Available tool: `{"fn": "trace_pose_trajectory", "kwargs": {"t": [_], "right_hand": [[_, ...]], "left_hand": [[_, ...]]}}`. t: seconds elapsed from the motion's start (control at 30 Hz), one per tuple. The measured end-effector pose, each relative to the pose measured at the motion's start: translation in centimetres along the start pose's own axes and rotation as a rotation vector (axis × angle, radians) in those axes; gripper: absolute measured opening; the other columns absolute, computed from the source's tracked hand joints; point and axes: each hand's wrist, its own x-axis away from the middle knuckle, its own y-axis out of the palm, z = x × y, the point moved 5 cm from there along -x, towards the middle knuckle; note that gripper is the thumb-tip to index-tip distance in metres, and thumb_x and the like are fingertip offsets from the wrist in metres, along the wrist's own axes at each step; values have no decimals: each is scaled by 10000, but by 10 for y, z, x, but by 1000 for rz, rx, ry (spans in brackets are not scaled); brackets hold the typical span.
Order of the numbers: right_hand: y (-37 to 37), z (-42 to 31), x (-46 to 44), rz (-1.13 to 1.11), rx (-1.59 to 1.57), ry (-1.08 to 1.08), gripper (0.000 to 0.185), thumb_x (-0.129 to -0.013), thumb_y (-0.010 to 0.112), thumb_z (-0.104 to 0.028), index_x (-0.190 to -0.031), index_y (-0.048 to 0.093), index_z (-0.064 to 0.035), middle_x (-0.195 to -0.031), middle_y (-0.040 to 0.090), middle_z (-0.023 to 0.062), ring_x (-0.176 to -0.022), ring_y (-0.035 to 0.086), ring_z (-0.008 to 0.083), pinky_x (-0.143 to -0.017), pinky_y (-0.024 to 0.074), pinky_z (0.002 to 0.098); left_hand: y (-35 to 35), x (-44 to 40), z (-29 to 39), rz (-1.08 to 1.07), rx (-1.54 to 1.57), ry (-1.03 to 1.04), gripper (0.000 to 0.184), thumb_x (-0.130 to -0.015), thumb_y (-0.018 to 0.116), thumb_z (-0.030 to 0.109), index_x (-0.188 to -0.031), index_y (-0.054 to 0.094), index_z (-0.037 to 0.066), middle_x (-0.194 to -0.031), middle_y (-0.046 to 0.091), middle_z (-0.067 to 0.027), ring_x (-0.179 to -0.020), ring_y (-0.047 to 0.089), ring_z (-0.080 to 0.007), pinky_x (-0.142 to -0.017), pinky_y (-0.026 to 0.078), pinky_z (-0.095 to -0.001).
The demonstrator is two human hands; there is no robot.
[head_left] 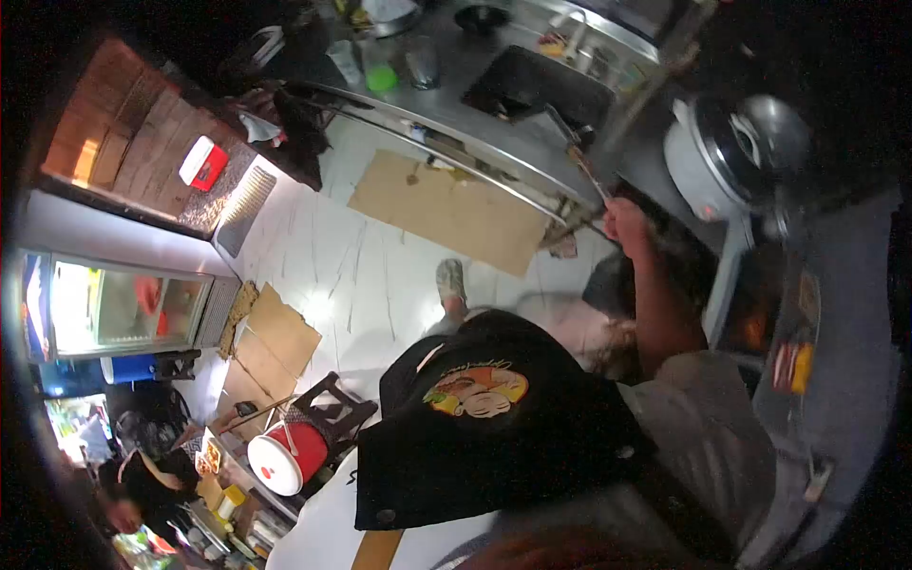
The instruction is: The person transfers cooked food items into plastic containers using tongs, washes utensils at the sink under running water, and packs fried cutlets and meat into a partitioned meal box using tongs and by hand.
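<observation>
My right hand (622, 226) reaches forward at the end of a stretched arm. Its fingers are closed round the handle of a long spatula (591, 174). The tool's flat, greyish head lies over the near edge of the dark sink (494, 78), though blur hides its exact shape. I cannot tell whether the head touches the sink rim. To the right of this hand a white rice cooker (692, 166) stands on the counter. My left hand is out of the frame. Below, a black apron (513, 446) with a printed logo covers my front.
Cups, one with green contents (381, 78), stand on the steel counter (427, 112) beside the sink. Flattened cardboard (446, 209) lies on the white floor. A lit display fridge (123, 302) is at left. A red-and-white cooler (285, 461) and another person (157, 475) are lower left.
</observation>
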Motion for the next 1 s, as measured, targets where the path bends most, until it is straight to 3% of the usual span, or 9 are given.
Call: {"fn": "trace_pose_trajectory", "kwargs": {"t": [0.17, 0.37, 0.4, 0.47, 0.63, 0.7, 0.83, 0.9, 1.0], "right_hand": [[66, -39, -215, 124, 162, 48, 260, -1089, 591, -363, -1142, 595, -108, -774, 549, 22, -565, 535, 165, -531, 438, 351], [130, -42, -298, 300, 98, 39, 315, -1063, 598, -433, -1112, 627, -123, -796, 602, 27, -608, 586, 168, -564, 480, 360], [138, -52, -305, 323, 87, 47, 318, -1059, 601, -439, -1102, 634, -126, -799, 611, 26, -617, 595, 167, -571, 488, 361], [153, -83, -320, 342, 83, 33, 324, -1051, 606, -451, -1082, 649, -132, -805, 629, 24, -635, 614, 164, -587, 505, 361], [233, -250, -410, 226, 308, 18, 413, -1021, 691, -418, -1228, 654, -63, -962, 708, 76, -670, 653, 173, -559, 491, 340], [312, -346, -457, 116, 224, -196, 324, -1005, 700, -375, -1089, 655, -66, -824, 687, 51, -684, 663, 185, -617, 520, 347], [515, -520, -525, -146, 235, -424, 354, -1001, 689, -369, -1225, 649, -98, -1032, 695, 73, -839, 685, 176, -721, 560, 335], [600, -559, -624, -344, 354, -548, 378, -983, 697, -337, -1277, 634, -107, -1028, 680, 62, -842, 685, 176, -717, 547, 311], [735, -635, -707, -414, 635, -409, 287, -982, 676, -283, -1197, 674, -93, -1031, 684, 53, -864, 673, 149, -738, 531, 306]], "left_hand": [[-44, -44, 72, 6, 145, 19, 215, -1014, 633, 301, -1043, 694, 97, -878, 701, -91, -718, 656, -212, -611, 529, -365], [-260, -126, 241, -4, 733, 223, 248, -1046, 617, 358, -1063, 680, 119, -889, 680, -58, -710, 624, -180, -591, 502, -333], [-303, -124, 291, 217, 351, 363, 274, -1077, 589, 375, -1165, 642, 121, -986, 683, -47, -784, 630, -184, -638, 511, -322], [-361, -110, 393, 359, 476, 489, 277, -1100, 533, 343, -1189, 606, 91, -1031, 696, -60, -842, 691, -180, -699, 522, -320], [-420, -94, 601, 405, 403, 624, 237, -1070, 565, 295, -1194, 609, 97, -1080, 706, -55, -902, 693, -179, -749, 516, -340], [-429, -112, 650, 331, 295, 601, 251, -1052, 594, 230, -1256, 632, 89, -1102, 728, -66, -912, 707, -176, -750, 517, -328], [-448, -202, 651, 233, 235, 532, 267, -1096, 551, 282, -1262, 631, 90, -1088, 734, -72, -899, 723, -181, -739, 544, -326], [-464, -253, 590, 338, 174, 592, 253, -1005, 600, 129, -1237, 670, 57, -1121, 747, -119, -959, 734, -274, -802, 570, -442], [-444, -250, 588, 328, 342, 226, 247, -1000, 598, 133, -1223, 677, 62, -1123, 743, -128, -968, 729, -288, -804, 572, -448]]}}
